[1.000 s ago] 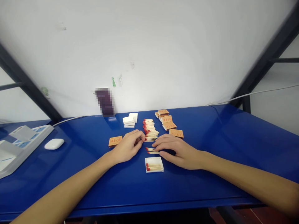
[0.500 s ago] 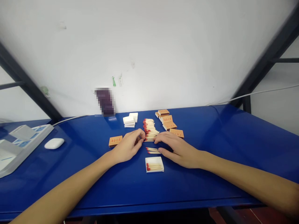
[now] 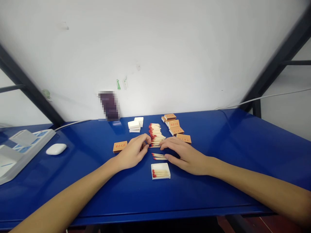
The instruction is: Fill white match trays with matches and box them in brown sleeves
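A pile of red-headed matches [image 3: 156, 132] lies in the middle of the blue table. My left hand [image 3: 134, 150] is at the head side of its near end, thumb and index finger curled almost together. Whether a match is between them is too small to tell. Opposite it, my right hand [image 3: 183, 153] has thumb and fingers apart, fingertips at the stick ends of the nearest matches. Its thumb touches the ends of a few loose matches [image 3: 159, 157] lying in front of the pile. Nearer me, a white matchbox tray [image 3: 160, 166] holds several matches along its near side.
Several orange matchbox sleeves [image 3: 176, 130] lie behind my right hand, another matchbox [image 3: 119, 147] beside my left. White trays [image 3: 134, 125] are stacked at the back. Left are a white earbud case [image 3: 56, 149] and a power strip [image 3: 29, 149]. A pixelated dark object [image 3: 110, 106] leans on the wall.
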`<state>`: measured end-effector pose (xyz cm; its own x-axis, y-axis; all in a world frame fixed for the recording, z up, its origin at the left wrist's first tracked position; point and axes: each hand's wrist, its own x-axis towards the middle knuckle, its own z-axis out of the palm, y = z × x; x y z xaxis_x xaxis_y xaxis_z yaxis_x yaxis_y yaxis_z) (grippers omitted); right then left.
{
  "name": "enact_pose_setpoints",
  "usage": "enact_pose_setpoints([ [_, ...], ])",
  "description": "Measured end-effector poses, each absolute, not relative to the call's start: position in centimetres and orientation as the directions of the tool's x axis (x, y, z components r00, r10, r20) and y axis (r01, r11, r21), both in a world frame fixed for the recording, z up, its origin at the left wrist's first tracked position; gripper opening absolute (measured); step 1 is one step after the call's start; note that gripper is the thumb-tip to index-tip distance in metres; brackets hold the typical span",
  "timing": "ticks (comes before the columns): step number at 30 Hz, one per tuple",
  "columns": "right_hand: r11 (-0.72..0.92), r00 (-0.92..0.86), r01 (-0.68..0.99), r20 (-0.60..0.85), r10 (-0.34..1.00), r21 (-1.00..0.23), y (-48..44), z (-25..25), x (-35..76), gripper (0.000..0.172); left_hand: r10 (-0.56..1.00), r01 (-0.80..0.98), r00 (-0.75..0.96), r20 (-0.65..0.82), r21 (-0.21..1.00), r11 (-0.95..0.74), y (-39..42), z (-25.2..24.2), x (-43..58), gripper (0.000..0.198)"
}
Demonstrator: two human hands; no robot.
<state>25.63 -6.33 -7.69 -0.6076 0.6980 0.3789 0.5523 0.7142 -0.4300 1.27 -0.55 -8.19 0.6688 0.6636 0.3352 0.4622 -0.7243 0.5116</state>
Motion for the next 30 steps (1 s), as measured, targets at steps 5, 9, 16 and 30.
enact_pose_setpoints([
  [5,0.712,-0.612,0.554,0.37,0.699,-0.43,-6.28,-7.62,25.6,0.018,0.664,0.452,0.671,0.33,0.528,-0.719,-0.69,-8.05,1.3,0.01],
  [9,0.712,-0.617,0.554,0.362,0.699,-0.43,-6.23,-7.62,25.6,0.017,0.658,0.448,0.679,0.326,0.525,-0.723,-0.74,-7.97,1.27,0.01],
  [16,0.713,-0.619,0.558,0.359,0.698,-0.424,-6.32,-7.55,25.6,0.017,0.656,0.444,0.681,0.326,0.528,-0.724,-0.71,-8.05,1.27,0.01],
  [30,0.7,-0.609,0.57,0.351,0.711,-0.43,-6.32,-7.75,25.72,0.018,0.651,0.448,0.685,0.328,0.514,-0.731,-0.74,-8.02,1.27,0.01],
])
